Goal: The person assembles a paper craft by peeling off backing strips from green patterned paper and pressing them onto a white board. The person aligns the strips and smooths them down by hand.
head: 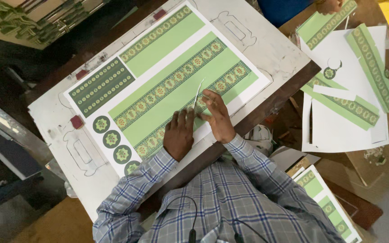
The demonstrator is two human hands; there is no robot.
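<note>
We press our left hand [178, 135] flat, fingers together, on the green sheet [167, 85] lying on the white board [271, 45]. Our right hand [217, 117] pinches a thin white strip [198, 93] lifting off it. Red blocks [77, 122] sit at the sheet's edges; cut pieces [347, 105] lie right.

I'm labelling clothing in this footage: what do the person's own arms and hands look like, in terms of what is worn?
Both arms wear long sleeves of a plaid shirt, pale grey-white crossed with blue and dark lines, with buttoned cuffs at the wrists. The left hand and right hand are bare: no gloves, and no rings or watch that I can make out. Two thin black cables hang down the shirt front.
</note>
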